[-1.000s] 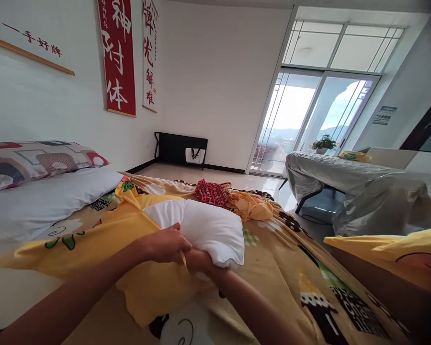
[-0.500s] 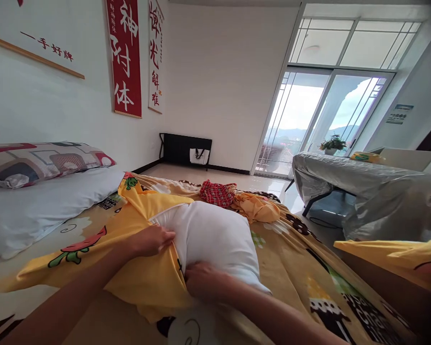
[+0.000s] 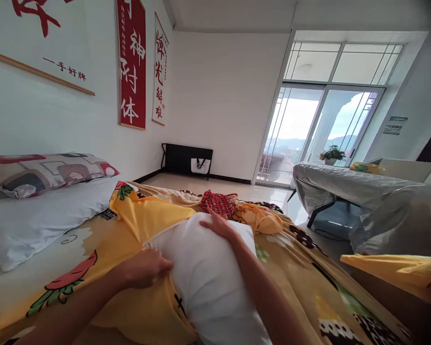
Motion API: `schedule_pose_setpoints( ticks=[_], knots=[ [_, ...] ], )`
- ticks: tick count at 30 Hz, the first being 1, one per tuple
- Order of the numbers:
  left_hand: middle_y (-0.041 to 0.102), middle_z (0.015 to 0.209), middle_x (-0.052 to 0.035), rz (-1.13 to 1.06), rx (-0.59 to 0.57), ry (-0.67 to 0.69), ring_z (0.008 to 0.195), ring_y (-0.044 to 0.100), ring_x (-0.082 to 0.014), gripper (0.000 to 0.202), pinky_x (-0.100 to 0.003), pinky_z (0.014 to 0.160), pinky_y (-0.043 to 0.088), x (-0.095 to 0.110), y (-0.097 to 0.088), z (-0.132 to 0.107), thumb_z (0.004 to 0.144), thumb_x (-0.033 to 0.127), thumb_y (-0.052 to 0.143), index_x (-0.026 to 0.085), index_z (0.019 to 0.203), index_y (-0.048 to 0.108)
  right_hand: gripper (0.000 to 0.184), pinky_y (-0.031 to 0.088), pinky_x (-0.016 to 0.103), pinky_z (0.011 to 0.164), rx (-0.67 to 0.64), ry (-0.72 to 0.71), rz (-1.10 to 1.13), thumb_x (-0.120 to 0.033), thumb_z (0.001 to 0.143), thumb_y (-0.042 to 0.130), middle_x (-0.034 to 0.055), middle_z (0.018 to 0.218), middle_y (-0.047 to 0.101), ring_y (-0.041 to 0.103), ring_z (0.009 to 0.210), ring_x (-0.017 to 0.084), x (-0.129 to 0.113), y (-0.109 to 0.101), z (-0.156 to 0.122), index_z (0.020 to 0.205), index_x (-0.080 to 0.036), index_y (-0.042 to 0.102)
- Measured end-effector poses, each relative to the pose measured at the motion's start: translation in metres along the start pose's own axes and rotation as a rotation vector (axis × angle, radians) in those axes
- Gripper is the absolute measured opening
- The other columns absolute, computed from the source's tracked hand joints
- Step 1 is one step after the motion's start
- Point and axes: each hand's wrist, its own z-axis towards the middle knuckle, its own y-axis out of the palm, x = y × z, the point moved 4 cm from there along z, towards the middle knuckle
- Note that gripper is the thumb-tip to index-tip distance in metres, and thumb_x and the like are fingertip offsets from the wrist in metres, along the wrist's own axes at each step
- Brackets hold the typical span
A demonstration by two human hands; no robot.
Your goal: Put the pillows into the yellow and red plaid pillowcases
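A white pillow (image 3: 204,268) lies on the bed, its left end inside a yellow pillowcase (image 3: 129,306) printed with carrots. The pillow's right part is bare. My left hand (image 3: 149,268) is closed on the edge of the pillowcase opening, close against the pillow. My right hand (image 3: 217,224) rests on top of the pillow near its far edge, fingers stretched out. The right forearm crosses over the pillow's right side.
A patterned pillow (image 3: 53,172) sits on another white pillow (image 3: 57,215) at the left. Red checked cloth (image 3: 219,203) and orange cloth (image 3: 260,219) lie beyond my hands. A plastic-covered table (image 3: 359,184) stands right, and yellow fabric (image 3: 391,268) shows at the right edge.
My right hand has moved from the near side of the pillowcase opening up to the pillow's far top, and its fingers have spread. My left hand keeps its grip. The view has tilted up.
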Motion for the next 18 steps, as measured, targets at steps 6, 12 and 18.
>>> schedule_pose_setpoints(
  ticks=[6, 12, 18],
  knots=[
    [0.061, 0.068, -0.0039, -0.150, 0.050, 0.000, 0.067, 0.057, -0.0201, 0.019, -0.027, 0.058, 0.033, -0.001, -0.012, -0.002, 0.085, 0.027, 0.043, 0.020, 0.072, 0.055, 0.060, 0.034, 0.042, 0.097, 0.107, -0.031, -0.046, -0.061, 0.077, 0.061, 0.0123, 0.115, 0.066, 0.058, 0.109, 0.030, -0.016, 0.029, -0.018, 0.118, -0.017, 0.059],
    [0.058, 0.117, -0.0104, -0.061, 0.536, -0.089, 0.106, 0.053, -0.0252, 0.041, -0.038, 0.089, 0.041, -0.011, -0.067, 0.020, 0.079, 0.016, 0.045, 0.018, 0.120, 0.050, 0.040, 0.034, 0.039, 0.091, 0.388, -0.109, -0.155, -0.048, 0.081, 0.064, 0.0085, 0.104, 0.068, 0.059, 0.099, 0.025, -0.042, 0.016, -0.064, 0.108, -0.019, 0.059],
    [0.062, 0.104, -0.0144, 0.231, 0.527, -0.254, 0.100, 0.057, -0.0281, 0.036, -0.039, 0.079, 0.046, -0.020, -0.086, 0.066, 0.077, 0.003, 0.039, 0.013, 0.106, 0.059, 0.035, 0.036, 0.038, 0.085, 0.518, -0.275, -0.278, -0.029, 0.084, 0.062, 0.0087, 0.099, 0.068, 0.058, 0.093, 0.025, -0.070, 0.021, -0.088, 0.116, -0.015, 0.057]
  ],
)
